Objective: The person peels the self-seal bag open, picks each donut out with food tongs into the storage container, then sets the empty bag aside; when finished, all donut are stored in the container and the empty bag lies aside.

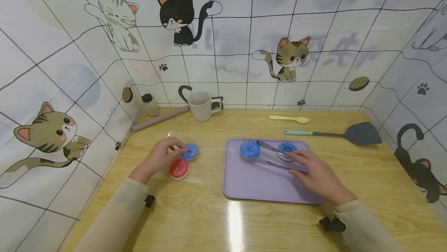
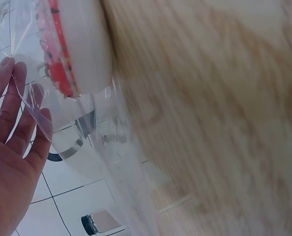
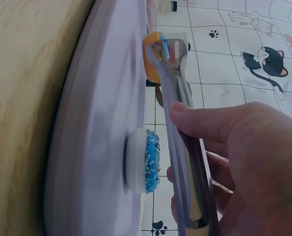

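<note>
My left hand (image 1: 163,154) pinches the edge of a clear plastic bag (image 2: 42,118) between thumb and fingers. At the bag lie a red sprinkled toy donut (image 1: 179,169) with a white base and a blue one (image 1: 190,151) just beyond it. My right hand (image 1: 318,172) grips metal tongs (image 3: 178,103), thumb on one arm and fingers round the other. Between the tong tips is a blue-topped donut (image 1: 250,149) with an orange-brown base, over the left part of the purple tray (image 1: 265,188). Another blue sprinkled donut (image 3: 145,161) sits on the tray, below the tongs.
Behind the bag stand a beige mug (image 1: 200,106), a rolling pin (image 1: 160,118) and a small dark-capped jar (image 1: 151,106). A yellow spoon (image 1: 289,119) and a grey spatula (image 1: 361,133) lie behind the tray. Cat-printed sheeting (image 1: 237,69) closes off the table's back and sides.
</note>
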`<state>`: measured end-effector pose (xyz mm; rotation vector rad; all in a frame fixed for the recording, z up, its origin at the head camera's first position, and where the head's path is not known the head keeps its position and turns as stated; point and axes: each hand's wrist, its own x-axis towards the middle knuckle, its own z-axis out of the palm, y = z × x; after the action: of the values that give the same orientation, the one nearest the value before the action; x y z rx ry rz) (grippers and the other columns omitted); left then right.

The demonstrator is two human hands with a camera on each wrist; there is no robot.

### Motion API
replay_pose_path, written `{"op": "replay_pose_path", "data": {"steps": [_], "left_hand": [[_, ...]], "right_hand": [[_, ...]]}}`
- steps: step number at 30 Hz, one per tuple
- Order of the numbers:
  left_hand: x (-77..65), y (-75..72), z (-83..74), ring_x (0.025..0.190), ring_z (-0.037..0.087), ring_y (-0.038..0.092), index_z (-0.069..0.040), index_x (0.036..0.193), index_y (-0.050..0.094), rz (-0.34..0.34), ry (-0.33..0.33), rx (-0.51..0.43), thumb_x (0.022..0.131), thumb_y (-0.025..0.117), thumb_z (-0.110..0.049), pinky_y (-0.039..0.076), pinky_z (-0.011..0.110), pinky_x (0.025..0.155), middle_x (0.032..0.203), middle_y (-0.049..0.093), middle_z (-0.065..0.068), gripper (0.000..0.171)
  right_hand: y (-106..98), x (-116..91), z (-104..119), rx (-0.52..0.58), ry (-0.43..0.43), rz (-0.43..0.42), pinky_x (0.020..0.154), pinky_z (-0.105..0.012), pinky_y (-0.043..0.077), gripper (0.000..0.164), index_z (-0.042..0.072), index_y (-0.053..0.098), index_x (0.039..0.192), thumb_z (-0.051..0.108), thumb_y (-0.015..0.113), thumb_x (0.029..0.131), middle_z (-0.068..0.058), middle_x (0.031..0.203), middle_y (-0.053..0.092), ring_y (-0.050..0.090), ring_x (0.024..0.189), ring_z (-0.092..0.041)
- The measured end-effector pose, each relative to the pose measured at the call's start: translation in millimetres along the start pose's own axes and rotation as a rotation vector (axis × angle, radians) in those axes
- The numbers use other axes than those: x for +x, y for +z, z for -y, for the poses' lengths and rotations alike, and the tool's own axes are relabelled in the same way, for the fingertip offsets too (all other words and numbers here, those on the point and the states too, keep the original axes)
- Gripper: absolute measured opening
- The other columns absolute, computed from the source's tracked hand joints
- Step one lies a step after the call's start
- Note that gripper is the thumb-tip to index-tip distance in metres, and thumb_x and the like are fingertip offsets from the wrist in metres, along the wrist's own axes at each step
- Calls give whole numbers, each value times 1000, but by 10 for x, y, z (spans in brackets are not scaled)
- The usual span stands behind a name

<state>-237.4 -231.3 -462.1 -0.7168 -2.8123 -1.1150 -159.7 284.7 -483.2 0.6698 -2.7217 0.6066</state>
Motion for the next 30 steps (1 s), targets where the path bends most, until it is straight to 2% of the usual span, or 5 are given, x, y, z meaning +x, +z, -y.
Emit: {"op": "replay_pose_path", "data": {"steps": [6, 14, 19, 24, 30], "left_hand": [[0, -9, 14, 91, 12, 65, -15, 99, 77, -6, 14, 9, 96, 75, -18, 56, 36, 85, 99, 74, -6, 5], [-5, -9, 54, 92, 14, 67, -13, 101, 77, -4, 13, -4, 97, 75, -20, 56, 38, 86, 100, 75, -5, 9], [-18, -7, 48, 92, 15, 67, -13, 101, 78, -4, 4, -8, 97, 75, -20, 56, 38, 86, 101, 75, -4, 8], [-13, -7, 33, 92, 14, 67, -11, 101, 77, -6, 11, -3, 97, 75, -19, 56, 38, 86, 100, 75, -4, 9], [9, -11, 42, 91, 14, 66, -12, 99, 77, -17, 15, -1, 97, 74, -19, 56, 37, 85, 99, 74, -4, 7]], "right_hand": [[-25, -4, -16, -7, 33, 22, 87, -54, 58, 54, 8, 67, 135, 23, 85, 86, -11, 127, 67, 66, 116, -33], [-50, -4, -26, 9, 95, 96, 80, -49, 56, 53, 10, 67, 137, 24, 83, 89, -11, 125, 67, 67, 109, -30], [-71, 10, -15, 25, 118, 123, 89, -55, 56, 54, 9, 65, 139, 26, 82, 90, -14, 129, 66, 65, 115, -35], [-118, 18, 43, 64, 152, 114, 96, -62, 53, 56, 8, 64, 139, 25, 83, 89, -17, 131, 65, 62, 122, -41], [-56, 75, 181, 115, 96, 86, 96, -58, 54, 56, 14, 65, 139, 24, 85, 87, -12, 131, 67, 63, 121, -36]]}}
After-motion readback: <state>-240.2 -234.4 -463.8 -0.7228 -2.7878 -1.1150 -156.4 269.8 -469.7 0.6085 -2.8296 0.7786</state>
